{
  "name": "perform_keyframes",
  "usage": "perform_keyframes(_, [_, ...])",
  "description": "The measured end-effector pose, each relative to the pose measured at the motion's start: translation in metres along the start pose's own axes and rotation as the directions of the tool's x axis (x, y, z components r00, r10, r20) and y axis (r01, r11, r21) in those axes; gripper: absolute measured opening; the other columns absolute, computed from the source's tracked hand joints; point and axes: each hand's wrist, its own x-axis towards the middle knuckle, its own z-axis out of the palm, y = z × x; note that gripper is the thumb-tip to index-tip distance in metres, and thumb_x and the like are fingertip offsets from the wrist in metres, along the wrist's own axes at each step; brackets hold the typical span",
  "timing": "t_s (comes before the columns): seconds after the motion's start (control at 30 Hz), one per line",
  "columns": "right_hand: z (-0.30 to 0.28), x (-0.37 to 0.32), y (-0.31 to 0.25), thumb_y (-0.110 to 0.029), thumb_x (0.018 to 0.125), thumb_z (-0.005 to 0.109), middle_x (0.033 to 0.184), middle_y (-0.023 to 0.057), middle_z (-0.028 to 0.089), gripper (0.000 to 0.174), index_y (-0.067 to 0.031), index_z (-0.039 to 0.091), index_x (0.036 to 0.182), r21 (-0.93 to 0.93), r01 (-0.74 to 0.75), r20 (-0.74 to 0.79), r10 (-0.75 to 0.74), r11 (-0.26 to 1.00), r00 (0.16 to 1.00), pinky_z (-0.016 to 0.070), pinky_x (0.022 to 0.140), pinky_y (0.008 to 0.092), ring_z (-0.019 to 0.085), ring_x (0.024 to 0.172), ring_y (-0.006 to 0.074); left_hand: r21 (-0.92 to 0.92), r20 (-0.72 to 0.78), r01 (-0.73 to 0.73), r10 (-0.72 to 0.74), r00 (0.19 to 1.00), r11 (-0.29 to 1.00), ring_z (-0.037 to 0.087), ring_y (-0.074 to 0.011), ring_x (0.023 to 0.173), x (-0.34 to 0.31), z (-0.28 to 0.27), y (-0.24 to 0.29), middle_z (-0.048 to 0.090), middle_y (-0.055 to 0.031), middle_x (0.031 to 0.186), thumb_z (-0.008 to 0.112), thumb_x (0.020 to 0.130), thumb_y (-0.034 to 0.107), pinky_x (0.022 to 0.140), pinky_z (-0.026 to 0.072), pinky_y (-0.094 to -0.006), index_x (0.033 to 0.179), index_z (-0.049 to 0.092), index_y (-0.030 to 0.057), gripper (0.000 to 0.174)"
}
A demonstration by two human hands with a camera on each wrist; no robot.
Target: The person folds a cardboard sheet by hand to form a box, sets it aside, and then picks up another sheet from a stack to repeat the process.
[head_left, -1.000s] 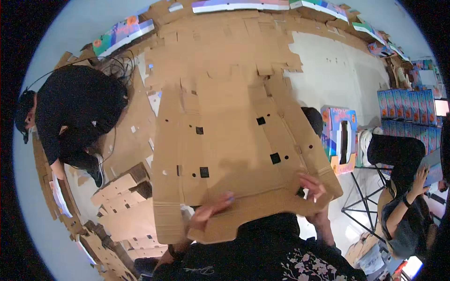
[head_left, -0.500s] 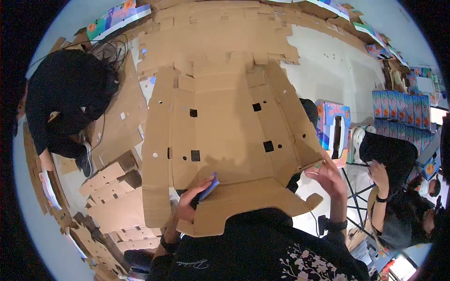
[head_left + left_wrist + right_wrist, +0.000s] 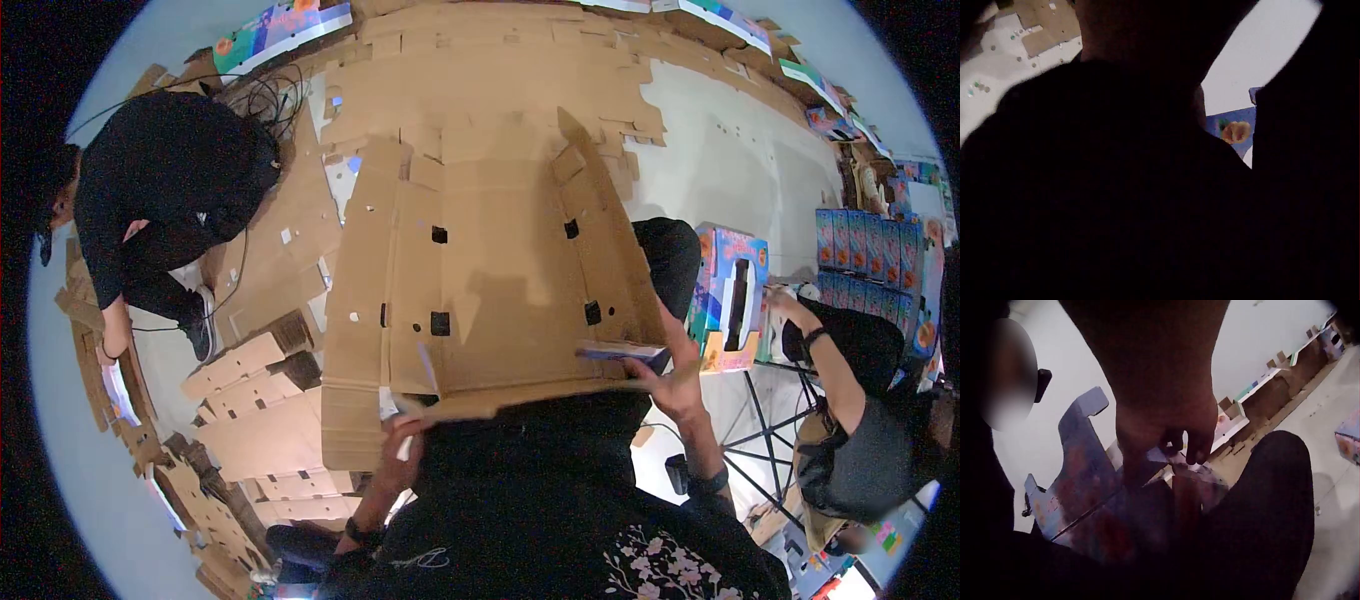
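A partly folded cardboard box blank (image 3: 510, 270), plain brown inside with square and round holes, lies in front of the body. Its near flap (image 3: 470, 405) stands raised against the black shirt. My left hand (image 3: 398, 455) grips the near left corner of that flap. At the near right corner, my right hand (image 3: 678, 385) holds the cardboard between thumb and fingers, by a folded-in tab (image 3: 625, 352). The right wrist view shows the blank's printed outer face (image 3: 1088, 475) below the right hand (image 3: 1166, 428). Darkness hides the left fingers in the left wrist view.
Stacked cardboard blanks (image 3: 265, 420) lie at the left. A person in black (image 3: 180, 200) crouches beyond them. On the right stand a finished printed box (image 3: 730, 290), a black-legged stand (image 3: 765, 430), rows of boxes (image 3: 870, 245) and another person (image 3: 870, 450).
The near flap has swung up from lying flat. My left hand has shifted down to its corner. The right hand has folded the right side wall and tab inward.
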Motion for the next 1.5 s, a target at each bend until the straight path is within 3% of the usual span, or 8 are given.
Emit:
perform_keyframes(0.33, [0.002,0.016,-0.012,-0.019,0.078,0.079,0.150,0.0148,0.051,0.078,-0.0049,0.047,0.148,-0.087,0.256,0.003,-0.257,0.963,0.967,0.0410,0.108,0.0420,0.054,0.127,0.0328,-0.711,-0.187,0.000,-0.190,0.964,0.703,0.065,-0.0263,0.109,0.075,-0.048,-0.062,0.063,-0.0139,0.124,0.055,0.100,0.046,0.095,0.0534,-0.0409,0.136,0.049,-0.0001,0.059])
perform_keyframes(0.47, [0.008,0.017,-0.003,-0.015,0.075,0.080,0.151,0.0128,0.050,0.078,-0.0059,0.050,0.147,-0.098,0.292,0.036,-0.290,0.951,0.956,0.0437,0.106,0.0420,0.053,0.124,0.0327,-0.425,-0.078,0.235,-0.294,0.952,0.874,0.052,-0.0197,0.126,0.129,-0.044,0.075,0.055,-0.0143,0.138,0.068,0.095,0.028,0.107,0.0416,-0.0407,0.148,0.040,0.0004,0.066])
perform_keyframes(0.57, [0.003,0.013,-0.011,-0.014,0.070,0.081,0.152,0.0098,0.049,0.082,-0.0091,0.052,0.146,-0.112,0.309,0.082,-0.301,0.944,0.950,0.0444,0.105,0.0419,0.052,0.122,0.0322,-0.002,-0.221,-0.479,0.467,0.856,0.878,0.045,-0.0305,0.140,0.150,-0.032,0.106,0.049,-0.0204,0.149,0.079,0.080,0.012,0.116,0.0343,-0.0451,0.144,0.051,0.0038,0.070])
perform_keyframes(0.87, [-0.026,0.021,-0.044,-0.019,0.072,0.080,0.150,0.0070,0.051,0.069,-0.0119,0.060,0.138,-0.187,0.528,0.472,-0.395,0.829,0.788,0.0478,0.103,0.0402,0.050,0.122,0.0296,0.116,0.513,-0.559,0.433,0.741,0.821,0.030,-0.0333,0.150,0.156,-0.064,0.157,0.039,-0.0098,0.159,0.069,0.077,0.002,0.125,0.0169,-0.0531,0.144,0.055,0.0155,0.070])
perform_keyframes(1.17, [-0.043,0.010,-0.037,-0.025,0.083,0.074,0.166,0.0161,0.021,0.077,-0.0068,0.042,0.150,0.153,0.364,0.630,-0.374,0.919,0.680,0.0215,0.120,0.0521,0.025,0.148,0.0397,0.026,0.674,-0.457,0.322,0.665,0.889,0.001,-0.0356,0.155,0.154,-0.086,0.166,0.025,-0.0105,0.165,0.075,0.083,0.020,0.124,0.0104,-0.0554,0.144,0.054,0.0131,0.065])
perform_keyframes(1.23, [-0.039,0.011,-0.048,-0.030,0.087,0.076,0.153,0.0188,0.042,0.070,-0.0067,0.047,0.146,0.087,0.272,0.535,-0.276,0.958,0.798,0.0312,0.116,0.0485,0.038,0.140,0.0387,0.066,0.689,-0.567,0.374,0.621,0.821,0.004,-0.0345,0.155,0.156,-0.082,0.166,0.031,-0.0119,0.163,0.074,0.087,0.026,0.124,0.0114,-0.0555,0.139,0.058,0.0097,0.057])
perform_keyframes(1.33, [-0.009,0.004,-0.028,-0.023,0.090,0.075,0.123,0.0173,0.064,0.055,-0.0020,0.052,0.136,0.254,-0.172,0.263,0.103,0.952,0.959,0.0467,0.102,0.0431,0.061,0.114,0.0357,-0.086,0.265,-0.170,0.187,0.946,0.982,0.042,-0.0321,0.135,0.144,-0.055,0.145,0.050,-0.0168,0.142,0.069,0.094,0.022,0.114,0.0330,-0.0464,0.136,0.052,0.0044,0.049])
perform_keyframes(1.5, [0.034,0.016,-0.019,-0.015,0.095,0.064,0.115,0.0185,0.058,0.045,0.0044,0.051,0.133,0.388,-0.115,-0.239,0.221,0.914,0.946,0.0441,0.101,0.0404,0.058,0.109,0.0332,-0.503,-0.142,0.015,-0.100,0.985,0.864,0.054,-0.0215,0.115,0.159,-0.019,0.156,0.053,-0.0142,0.124,0.060,0.099,0.013,0.102,0.0444,-0.0365,0.149,0.024,0.0047,0.062])
